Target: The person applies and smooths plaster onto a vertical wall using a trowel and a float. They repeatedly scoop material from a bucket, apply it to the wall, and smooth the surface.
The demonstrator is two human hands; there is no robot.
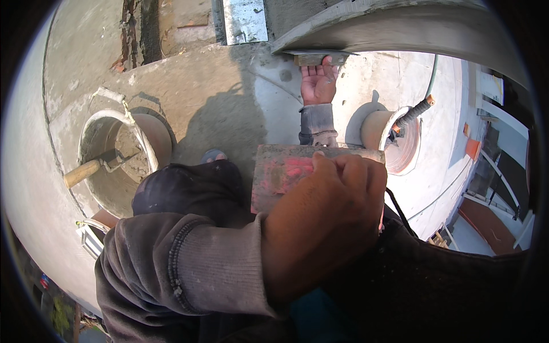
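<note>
My left hand (326,217) is close to me, its fingers closed over the edge of a red float (280,177), a flat rectangular board smeared with grey mortar. Farther out, my right hand (318,87) is turned palm up. It grips the wooden handle of a finishing trowel (321,59), whose thin blade lies along the lower edge of a curved grey wall (400,31). The float hides part of my right forearm.
A mortar-coated bucket (91,134) stands at left, with a wooden-handled trowel (84,172) across its rim. At right, another bucket (413,163) holds a tool with a dark wrapped handle (413,114). A metal sheet (246,23) lies at the far side.
</note>
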